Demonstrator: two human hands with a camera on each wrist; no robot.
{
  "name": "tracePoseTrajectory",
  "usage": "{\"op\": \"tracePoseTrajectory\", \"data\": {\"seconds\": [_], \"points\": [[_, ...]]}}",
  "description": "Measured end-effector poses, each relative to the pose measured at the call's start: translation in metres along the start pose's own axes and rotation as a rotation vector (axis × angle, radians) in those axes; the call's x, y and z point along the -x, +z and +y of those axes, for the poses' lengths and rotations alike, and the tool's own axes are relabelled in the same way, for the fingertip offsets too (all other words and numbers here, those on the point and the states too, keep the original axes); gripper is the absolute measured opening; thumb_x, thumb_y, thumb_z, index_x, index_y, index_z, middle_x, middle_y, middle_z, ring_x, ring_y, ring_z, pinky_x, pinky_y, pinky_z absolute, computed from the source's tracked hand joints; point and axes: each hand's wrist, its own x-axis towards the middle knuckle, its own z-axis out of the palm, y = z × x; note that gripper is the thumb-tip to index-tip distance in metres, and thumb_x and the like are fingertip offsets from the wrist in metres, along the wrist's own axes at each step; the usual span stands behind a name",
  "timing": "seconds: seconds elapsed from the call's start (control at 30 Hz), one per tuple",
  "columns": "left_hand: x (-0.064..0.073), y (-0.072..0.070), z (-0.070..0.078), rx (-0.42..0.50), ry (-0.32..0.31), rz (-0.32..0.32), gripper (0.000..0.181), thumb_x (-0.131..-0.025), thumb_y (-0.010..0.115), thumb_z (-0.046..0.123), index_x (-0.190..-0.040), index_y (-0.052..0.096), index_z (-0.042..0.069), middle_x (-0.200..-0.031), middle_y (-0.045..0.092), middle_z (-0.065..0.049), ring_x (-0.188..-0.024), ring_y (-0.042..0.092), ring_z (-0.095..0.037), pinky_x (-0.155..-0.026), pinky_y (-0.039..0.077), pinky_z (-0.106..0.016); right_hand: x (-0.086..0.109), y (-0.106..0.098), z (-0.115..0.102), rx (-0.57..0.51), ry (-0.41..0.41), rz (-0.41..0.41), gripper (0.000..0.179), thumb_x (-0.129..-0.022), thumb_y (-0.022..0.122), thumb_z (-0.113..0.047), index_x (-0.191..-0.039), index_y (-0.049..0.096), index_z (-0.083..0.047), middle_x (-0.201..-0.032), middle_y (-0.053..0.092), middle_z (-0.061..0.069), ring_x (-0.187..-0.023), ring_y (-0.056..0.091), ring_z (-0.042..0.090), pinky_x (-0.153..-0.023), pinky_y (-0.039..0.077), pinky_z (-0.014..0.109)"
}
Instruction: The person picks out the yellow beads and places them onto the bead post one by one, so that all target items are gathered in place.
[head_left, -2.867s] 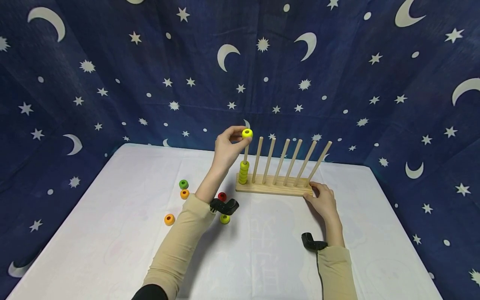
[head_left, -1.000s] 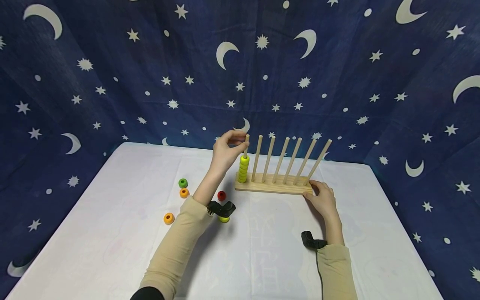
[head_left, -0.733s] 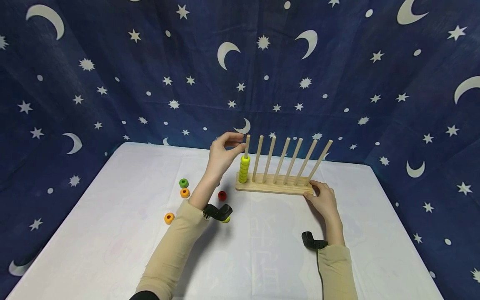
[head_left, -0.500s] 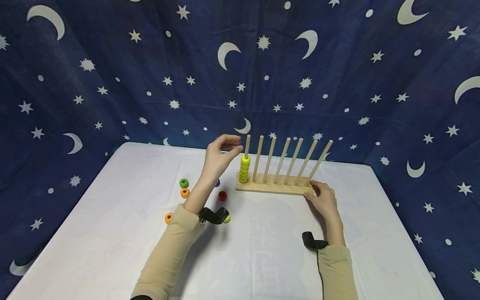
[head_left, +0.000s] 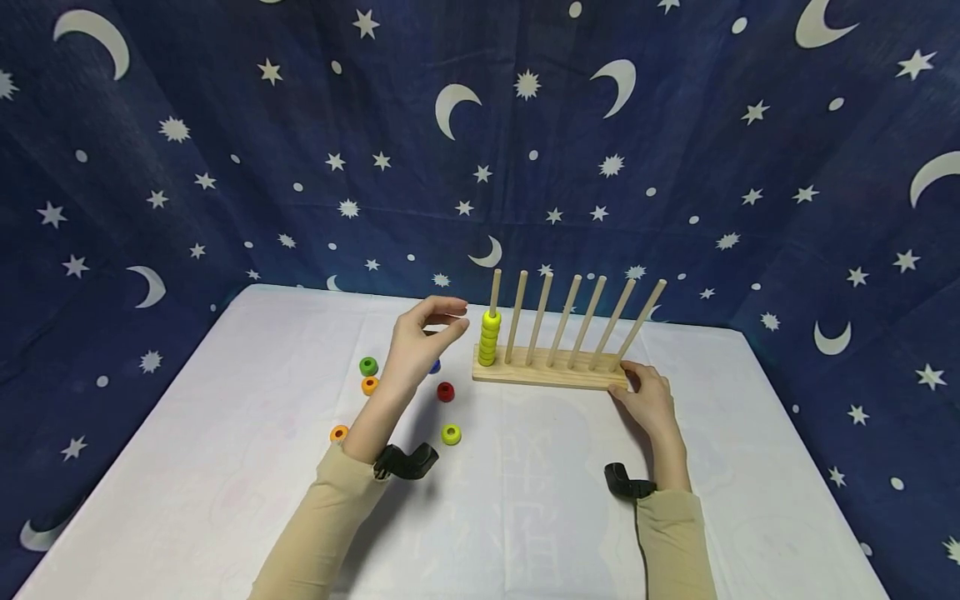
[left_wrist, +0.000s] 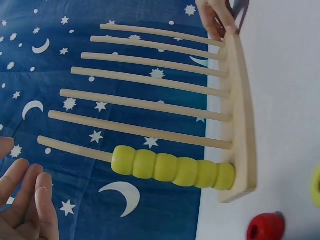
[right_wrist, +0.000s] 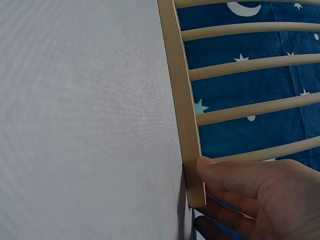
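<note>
A wooden peg rack point(head_left: 547, 377) with several upright rods stands toward the back of the table. Its leftmost rod carries a stack of yellow beads point(head_left: 489, 337); the other rods are bare. My left hand point(head_left: 420, 337) hovers left of that stack, thumb and fingers apart and nothing between them. In the left wrist view, its fingertips point(left_wrist: 45, 200) show beside the tip of the loaded rod. At the rack's right end my right hand point(head_left: 647, 400) grips the base, thumb point(right_wrist: 215, 172) on its front edge and fingers behind.
Loose beads lie on the white table point(head_left: 555, 508): a yellow bead point(head_left: 451, 442), a red bead point(head_left: 446, 392), a green bead point(head_left: 368, 367), two orange beads, and a blue bead point(head_left: 435, 367) partly behind the left hand. A dark star-patterned cloth point(head_left: 525, 192) hangs behind.
My left hand slid a yellow bead down the leftmost rod onto the stack, let go, and moved left and down. My right hand has stayed on the base.
</note>
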Motion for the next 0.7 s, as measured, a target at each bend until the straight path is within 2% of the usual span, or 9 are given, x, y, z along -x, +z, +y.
{"op": "tracePoseTrajectory", "data": {"seconds": [0.27,0.47,0.7], "points": [[0.021,-0.004,-0.015,-0.018,-0.067,-0.006,0.025,-0.089,0.067,0.018,-0.113,0.067,0.013,-0.114,0.068,-0.004,-0.102,0.061,-0.017,-0.084,0.048,-0.028,0.001,0.000,0.001,-0.001,-0.005,0.002,0.058,-0.088,0.064,-0.019,-0.138,0.045,0.003,-0.137,0.047,0.027,-0.125,0.037,0.044,-0.104,0.030,0.059],[0.036,-0.004,-0.030,0.001,-0.122,0.000,0.023,-0.088,0.068,0.017,-0.111,0.068,0.015,-0.113,0.069,-0.004,-0.097,0.061,-0.015,-0.083,0.047,-0.028,0.001,0.000,0.000,0.005,-0.001,-0.003,0.058,-0.088,0.064,-0.019,-0.139,0.045,0.002,-0.138,0.046,0.027,-0.127,0.036,0.044,-0.104,0.029,0.060],[0.047,-0.002,-0.046,0.028,-0.157,0.007,0.023,-0.087,0.068,0.013,-0.110,0.069,0.012,-0.113,0.070,-0.007,-0.096,0.062,-0.016,-0.082,0.048,-0.028,0.000,0.000,0.000,0.015,-0.003,-0.009,0.058,-0.089,0.063,-0.019,-0.139,0.044,0.002,-0.139,0.045,0.028,-0.126,0.036,0.044,-0.104,0.029,0.060]]}}
